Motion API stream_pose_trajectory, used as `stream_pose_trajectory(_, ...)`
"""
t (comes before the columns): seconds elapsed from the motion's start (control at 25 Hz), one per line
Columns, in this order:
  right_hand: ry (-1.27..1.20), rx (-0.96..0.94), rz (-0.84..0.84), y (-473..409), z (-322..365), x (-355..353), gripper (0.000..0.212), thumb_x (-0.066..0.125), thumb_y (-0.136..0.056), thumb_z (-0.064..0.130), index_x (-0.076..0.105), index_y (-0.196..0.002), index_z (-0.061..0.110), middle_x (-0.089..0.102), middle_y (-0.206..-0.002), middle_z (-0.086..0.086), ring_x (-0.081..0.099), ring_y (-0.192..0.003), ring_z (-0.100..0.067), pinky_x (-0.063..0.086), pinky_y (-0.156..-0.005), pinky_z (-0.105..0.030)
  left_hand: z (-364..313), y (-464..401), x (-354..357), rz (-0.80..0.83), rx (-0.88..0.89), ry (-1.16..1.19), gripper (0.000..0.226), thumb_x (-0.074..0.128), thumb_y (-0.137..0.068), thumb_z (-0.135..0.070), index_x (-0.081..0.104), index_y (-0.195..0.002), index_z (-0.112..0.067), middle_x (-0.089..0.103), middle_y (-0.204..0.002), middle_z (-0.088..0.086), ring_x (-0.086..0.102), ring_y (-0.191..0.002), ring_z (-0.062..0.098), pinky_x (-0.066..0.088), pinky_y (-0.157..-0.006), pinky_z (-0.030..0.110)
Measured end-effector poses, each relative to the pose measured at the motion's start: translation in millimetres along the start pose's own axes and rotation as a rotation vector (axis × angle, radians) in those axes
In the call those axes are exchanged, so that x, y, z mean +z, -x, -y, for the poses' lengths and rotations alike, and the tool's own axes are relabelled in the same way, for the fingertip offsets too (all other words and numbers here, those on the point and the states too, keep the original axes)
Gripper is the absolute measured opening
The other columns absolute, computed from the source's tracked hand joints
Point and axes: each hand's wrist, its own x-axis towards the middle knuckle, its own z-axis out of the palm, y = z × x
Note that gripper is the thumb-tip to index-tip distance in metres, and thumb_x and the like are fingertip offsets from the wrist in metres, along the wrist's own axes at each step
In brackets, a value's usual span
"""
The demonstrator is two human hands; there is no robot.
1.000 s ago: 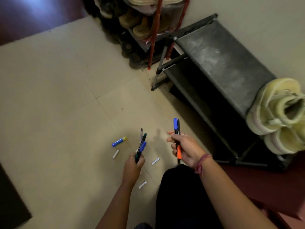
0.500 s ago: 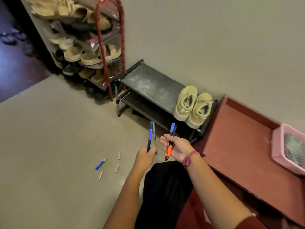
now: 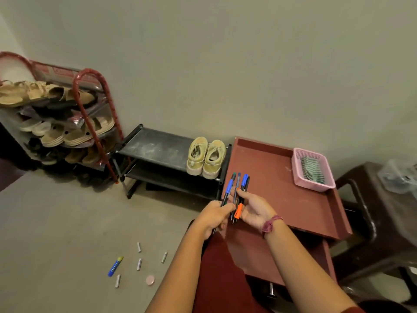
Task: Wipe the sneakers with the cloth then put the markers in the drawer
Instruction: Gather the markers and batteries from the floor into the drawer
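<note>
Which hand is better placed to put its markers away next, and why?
Probably the right hand: it holds its markers directly above the red cabinet, whose drawer front and knob sit just below that arm. The left hand grips its markers at the cabinet's edge.

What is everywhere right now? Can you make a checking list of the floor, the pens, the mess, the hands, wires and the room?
Surface: plain floor.
Job's things: markers bunched in both hands; sneakers paired on black rack; striped cloth in pink basket on red cabinet top.
Clutter: blue glue stick, small white pieces, pink disc on floor.
Grippers: left hand and right hand hold markers.
Cables: nothing seen.
Surroundings: wall, red shoe rack, brown stool.
</note>
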Motion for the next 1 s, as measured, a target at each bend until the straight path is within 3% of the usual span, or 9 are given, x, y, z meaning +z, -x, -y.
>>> stream_pose_trajectory(0.12, -0.082, -0.052, -0.014, 19.4, 11.3, -24.0, 0.018, 0.044, -0.097, 0.002, 0.061, -0.090, 0.000, 0.069, -0.062, -0.008, 0.067, -0.050, -0.015, 0.055, -0.045, -0.026, -10.6, 7.9, 29.9, 0.033, 0.017, -0.031, 0.015, 0.055, -0.091, -0.023, 0.051, -0.077, -0.019, 0.037, -0.054, -0.007, 0.032, -0.043, 0.006, 0.029, -0.043, 0.021)
stream_pose_trajectory(0.36, -0.172, -0.086, -0.016, 37.7, 36.8, -74.0, 0.017, 0.044, -0.097, 0.002, 0.060, -0.101, 0.002, 0.074, -0.077, -0.011, 0.072, -0.065, -0.019, 0.059, -0.055, -0.036, -13.5, 2.6, 78.4, -0.022, -0.056, 0.079, 0.022, 0.044, -0.098, -0.037, 0.049, -0.112, -0.022, 0.044, -0.062, -0.006, 0.036, -0.045, 0.005, 0.032, -0.044, 0.020)
stream_pose_trajectory(0.6, -0.209, -0.053, -0.054, 41.2, 48.5, -119.0, 0.016, 0.045, -0.096, 0.002, 0.061, -0.098, 0.002, 0.073, -0.075, -0.011, 0.072, -0.064, -0.020, 0.059, -0.057, -0.036, -8.0, -13.7, 127.0, 0.033, -0.145, 0.330, 0.019, 0.041, -0.102, -0.021, 0.057, -0.093, -0.013, 0.055, -0.066, -0.003, 0.051, -0.055, 0.006, 0.050, -0.056, 0.019)
stream_pose_trajectory(0.68, -0.185, -0.053, -0.083, 39.3, 51.9, -133.8, 0.016, 0.045, -0.096, 0.003, 0.061, -0.101, 0.003, 0.074, -0.076, -0.009, 0.071, -0.072, -0.020, 0.059, -0.061, -0.034, -2.6, -20.7, 137.1, 0.037, -0.162, 0.366, 0.018, 0.040, -0.102, -0.016, 0.056, -0.100, -0.011, 0.060, -0.072, 0.001, 0.056, -0.057, 0.007, 0.051, -0.058, 0.020)
stream_pose_trajectory(0.8, -0.156, -0.047, -0.137, 33.3, 51.9, -158.2, 0.016, 0.045, -0.096, 0.003, 0.060, -0.102, 0.004, 0.074, -0.078, -0.008, 0.071, -0.073, -0.017, 0.058, -0.057, -0.029, 10.5, -31.5, 147.1, 0.033, -0.209, 0.319, 0.016, 0.042, -0.101, -0.014, 0.055, -0.110, -0.014, 0.064, -0.082, 0.003, 0.061, -0.064, 0.010, 0.053, -0.064, 0.024)
stream_pose_trajectory(0.88, -0.149, -0.010, -0.179, 28.0, 44.5, -178.6, 0.015, 0.046, -0.096, 0.003, 0.059, -0.103, 0.005, 0.074, -0.080, -0.009, 0.072, -0.070, -0.017, 0.059, -0.055, -0.029, 21.9, -40.2, 153.5, 0.046, -0.284, 0.281, 0.016, 0.043, -0.101, -0.014, 0.057, -0.108, -0.014, 0.065, -0.084, 0.002, 0.064, -0.068, 0.011, 0.054, -0.070, 0.026)
stream_pose_trajectory(1.0, -0.120, 0.097, -0.246, 16.9, 27.1, -214.4, 0.014, 0.047, -0.096, 0.005, 0.059, -0.104, 0.007, 0.074, -0.081, -0.008, 0.068, -0.083, -0.020, 0.059, -0.062, -0.034, 42.1, -52.7, 165.0, 0.067, -0.401, 0.244, 0.019, 0.042, -0.101, -0.018, 0.059, -0.101, -0.011, 0.064, -0.086, 0.002, 0.065, -0.072, 0.013, 0.053, -0.072, 0.028)
